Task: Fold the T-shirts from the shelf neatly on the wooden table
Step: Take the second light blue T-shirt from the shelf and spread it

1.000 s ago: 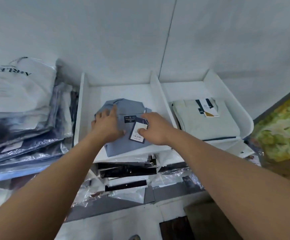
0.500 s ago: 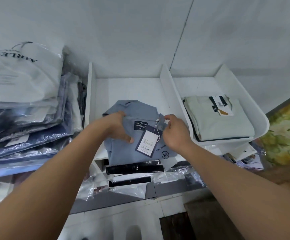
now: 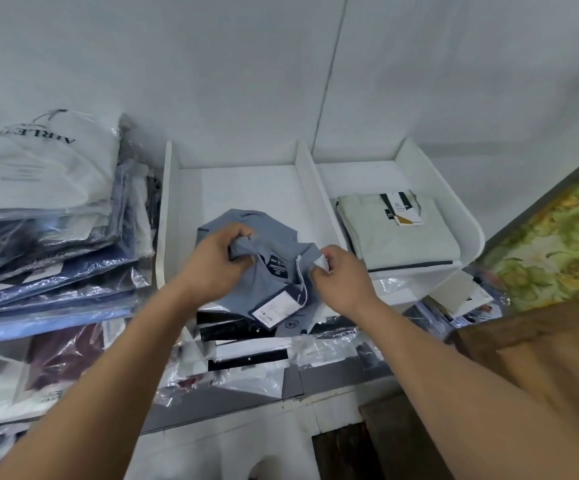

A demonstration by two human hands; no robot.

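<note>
A folded grey-blue T-shirt with a hanging paper tag is half out of the left compartment of the white shelf. My left hand bunches the fabric at the collar's left side. My right hand pinches the collar's right side. The shirt's near edge hangs past the shelf front. A pale green folded T-shirt with tags lies in the right compartment. The corner of the wooden table shows at the right, under my right forearm.
A tall stack of shirts in plastic bags stands left of the shelf. More bagged garments lie on the level below the shelf. A green floral cloth lies at the far right. A white wall rises behind.
Both hands went from lying flat on the grey-blue shirt to gripping its collar. The shirt has slid toward me, out over the shelf's front edge.
</note>
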